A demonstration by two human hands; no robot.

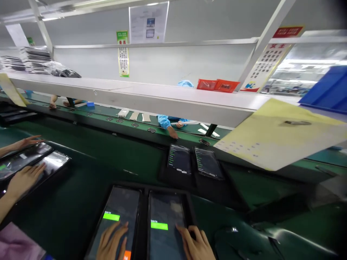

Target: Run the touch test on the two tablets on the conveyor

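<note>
Two tablets lie side by side in a black tray point(145, 213) in front of me, screens lit. On the left tablet point(123, 198) a green bar shows, with an orange patch lower down. My left hand point(111, 243) rests over that screen with its fingers spread, partly cut off by the frame's bottom edge. The right tablet point(165, 206) shows a similar green bar. At its right edge is my right hand point(196, 243), index finger stretched to the screen and the other fingers loosely bent. Neither hand grips anything.
Two more lit tablets point(179, 159) lie in another black tray beyond mine. At left, a co-worker's hands point(24, 178) touch two tablets. A white shelf point(162, 95) crosses above, with a yellow sheet point(273, 137) hanging from it. Behind it, a blue-sleeved person point(164, 121) reaches over the line.
</note>
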